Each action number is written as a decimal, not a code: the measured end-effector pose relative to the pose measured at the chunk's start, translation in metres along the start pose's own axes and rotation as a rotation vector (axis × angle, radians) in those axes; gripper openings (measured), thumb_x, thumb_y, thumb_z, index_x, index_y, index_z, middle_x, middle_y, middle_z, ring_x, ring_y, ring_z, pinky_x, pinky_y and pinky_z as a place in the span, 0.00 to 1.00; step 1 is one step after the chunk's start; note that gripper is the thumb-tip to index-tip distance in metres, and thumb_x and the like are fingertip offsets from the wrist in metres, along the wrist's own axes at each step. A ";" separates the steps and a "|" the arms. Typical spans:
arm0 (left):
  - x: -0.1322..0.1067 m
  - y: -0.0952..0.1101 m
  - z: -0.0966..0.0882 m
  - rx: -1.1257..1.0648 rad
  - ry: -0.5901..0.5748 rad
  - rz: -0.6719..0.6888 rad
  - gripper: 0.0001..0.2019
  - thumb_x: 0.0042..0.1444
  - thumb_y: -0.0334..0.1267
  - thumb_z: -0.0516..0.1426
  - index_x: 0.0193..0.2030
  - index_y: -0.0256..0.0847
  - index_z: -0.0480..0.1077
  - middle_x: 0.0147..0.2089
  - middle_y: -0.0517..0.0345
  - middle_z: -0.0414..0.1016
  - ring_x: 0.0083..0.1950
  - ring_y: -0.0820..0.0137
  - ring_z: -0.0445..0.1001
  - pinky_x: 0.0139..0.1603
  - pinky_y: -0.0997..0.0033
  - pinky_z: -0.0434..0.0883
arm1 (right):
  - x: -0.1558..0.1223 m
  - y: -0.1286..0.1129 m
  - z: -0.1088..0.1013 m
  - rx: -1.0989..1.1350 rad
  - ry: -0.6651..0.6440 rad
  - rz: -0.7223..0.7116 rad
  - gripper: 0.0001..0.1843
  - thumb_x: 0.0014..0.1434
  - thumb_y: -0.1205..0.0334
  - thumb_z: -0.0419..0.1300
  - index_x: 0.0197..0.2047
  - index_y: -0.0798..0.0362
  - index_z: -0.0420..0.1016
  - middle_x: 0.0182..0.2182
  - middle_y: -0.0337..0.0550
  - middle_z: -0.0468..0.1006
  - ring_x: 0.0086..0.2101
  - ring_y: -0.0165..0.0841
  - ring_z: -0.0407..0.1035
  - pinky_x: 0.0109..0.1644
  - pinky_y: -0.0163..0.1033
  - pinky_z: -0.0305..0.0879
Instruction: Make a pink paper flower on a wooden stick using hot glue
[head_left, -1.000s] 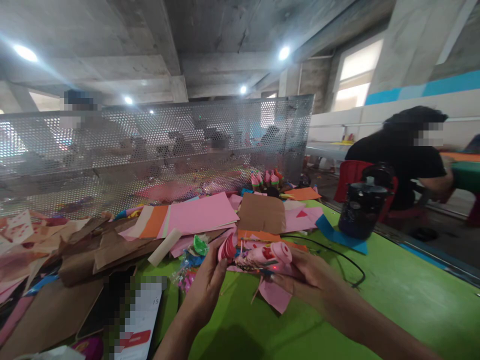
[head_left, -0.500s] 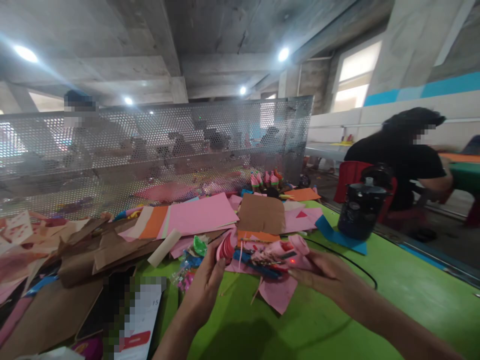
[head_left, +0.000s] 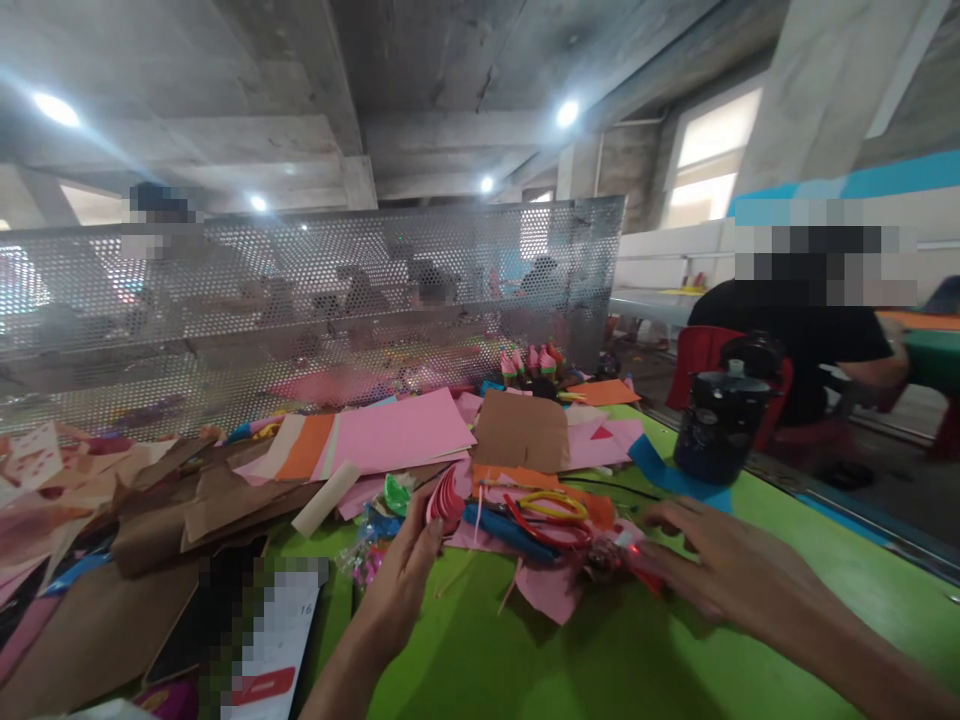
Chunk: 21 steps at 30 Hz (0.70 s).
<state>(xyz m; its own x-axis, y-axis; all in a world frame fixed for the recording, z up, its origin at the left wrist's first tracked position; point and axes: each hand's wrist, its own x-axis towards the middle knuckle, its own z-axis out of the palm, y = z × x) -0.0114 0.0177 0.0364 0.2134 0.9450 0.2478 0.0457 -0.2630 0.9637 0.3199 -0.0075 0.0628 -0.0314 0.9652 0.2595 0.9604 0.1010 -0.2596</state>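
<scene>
My left hand (head_left: pixel 409 565) pinches a pink paper cone with ridged, swirl-like bands (head_left: pixel 445 502), holding it just above the table. To the right, my right hand (head_left: pixel 697 555) is blurred, its fingers bent around a small pink and red bundle (head_left: pixel 607 555) where a red light glows. What exactly they grip is unclear. Between the hands lie a blue tool-like piece (head_left: pixel 510 532) and red and yellow looped handles (head_left: pixel 555 507). Under them is a pink paper sheet (head_left: pixel 551 592). A green shiny piece (head_left: pixel 396 494) sits beside my left hand.
Pink sheets (head_left: pixel 405 430), brown card (head_left: pixel 523 428) and paper scraps cover the back of the green table (head_left: pixel 465 660). A phone (head_left: pixel 281 640) lies front left. A dark jug (head_left: pixel 724 425) stands right, behind a black cable (head_left: pixel 611 487). A perforated metal screen (head_left: pixel 315 300) rises behind; a person sits at right.
My right hand has moved right, with the pink bundle and red light shifting too. Red and yellow loops now show between the hands. My left hand keeps the cone nearly in place.
</scene>
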 end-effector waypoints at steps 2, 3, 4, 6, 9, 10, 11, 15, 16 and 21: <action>0.000 -0.002 0.000 -0.009 0.015 -0.011 0.31 0.63 0.55 0.48 0.69 0.42 0.54 0.72 0.52 0.57 0.73 0.56 0.50 0.68 0.62 0.55 | 0.003 -0.021 -0.007 0.110 0.034 -0.133 0.13 0.62 0.50 0.57 0.40 0.49 0.77 0.40 0.48 0.78 0.36 0.42 0.74 0.38 0.42 0.65; 0.000 -0.003 0.000 -0.009 0.023 -0.022 0.31 0.64 0.54 0.48 0.69 0.42 0.54 0.71 0.51 0.58 0.71 0.56 0.53 0.67 0.62 0.56 | 0.005 -0.034 -0.009 0.202 0.018 -0.202 0.11 0.62 0.53 0.57 0.37 0.50 0.77 0.38 0.46 0.78 0.37 0.41 0.73 0.39 0.41 0.65; 0.000 -0.003 0.000 -0.003 0.028 -0.036 0.31 0.64 0.54 0.47 0.70 0.41 0.54 0.70 0.50 0.60 0.69 0.55 0.57 0.65 0.62 0.59 | 0.008 -0.048 -0.009 0.304 -0.011 -0.268 0.10 0.62 0.56 0.57 0.36 0.50 0.77 0.37 0.45 0.78 0.37 0.39 0.73 0.40 0.40 0.66; 0.000 -0.003 0.000 0.019 0.021 -0.065 0.32 0.64 0.55 0.47 0.70 0.41 0.52 0.66 0.49 0.65 0.62 0.55 0.65 0.60 0.61 0.63 | 0.014 -0.077 -0.007 0.485 -0.077 -0.333 0.07 0.62 0.60 0.59 0.36 0.50 0.78 0.35 0.43 0.78 0.34 0.35 0.73 0.37 0.36 0.66; -0.002 0.003 -0.002 0.019 -0.013 -0.060 0.30 0.65 0.53 0.46 0.70 0.40 0.51 0.66 0.48 0.64 0.61 0.57 0.66 0.59 0.62 0.64 | 0.022 -0.114 0.003 0.604 -0.089 -0.431 0.04 0.60 0.66 0.63 0.36 0.50 0.79 0.34 0.40 0.78 0.34 0.32 0.73 0.37 0.33 0.65; -0.002 0.005 -0.002 0.010 -0.027 -0.049 0.30 0.66 0.51 0.46 0.70 0.41 0.52 0.68 0.49 0.62 0.64 0.57 0.63 0.61 0.63 0.63 | 0.024 -0.123 0.008 0.629 -0.082 -0.459 0.05 0.60 0.68 0.63 0.36 0.49 0.80 0.35 0.40 0.79 0.35 0.31 0.73 0.39 0.33 0.65; -0.002 0.007 -0.003 0.001 -0.041 -0.040 0.29 0.66 0.50 0.46 0.70 0.41 0.52 0.69 0.49 0.60 0.66 0.58 0.59 0.63 0.63 0.60 | 0.026 -0.131 0.012 0.656 -0.066 -0.492 0.06 0.59 0.69 0.63 0.36 0.49 0.80 0.34 0.39 0.79 0.36 0.31 0.73 0.40 0.33 0.65; -0.002 0.004 -0.004 -0.002 -0.039 -0.049 0.30 0.66 0.52 0.46 0.71 0.43 0.50 0.72 0.54 0.56 0.72 0.55 0.49 0.69 0.63 0.51 | 0.034 -0.147 0.028 0.671 -0.015 -0.557 0.07 0.59 0.70 0.64 0.38 0.49 0.82 0.32 0.39 0.79 0.35 0.31 0.72 0.40 0.34 0.64; -0.001 0.002 -0.005 0.001 -0.032 -0.065 0.31 0.66 0.53 0.46 0.71 0.44 0.50 0.72 0.55 0.55 0.73 0.54 0.48 0.70 0.62 0.49 | 0.035 -0.149 0.031 0.664 0.000 -0.562 0.07 0.59 0.70 0.64 0.38 0.48 0.82 0.32 0.39 0.79 0.35 0.32 0.72 0.40 0.34 0.64; 0.000 -0.001 -0.004 -0.011 -0.029 -0.111 0.30 0.65 0.54 0.48 0.70 0.45 0.52 0.72 0.54 0.56 0.72 0.57 0.50 0.69 0.59 0.51 | 0.039 -0.151 0.035 0.655 0.062 -0.555 0.10 0.58 0.73 0.63 0.39 0.49 0.81 0.36 0.40 0.80 0.39 0.34 0.73 0.44 0.36 0.64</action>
<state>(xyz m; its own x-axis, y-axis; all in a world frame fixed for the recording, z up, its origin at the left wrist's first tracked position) -0.0156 0.0184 0.0362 0.2356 0.9621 0.1371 0.0597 -0.1551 0.9861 0.1639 0.0236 0.0801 -0.4159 0.7218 0.5532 0.4568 0.6919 -0.5592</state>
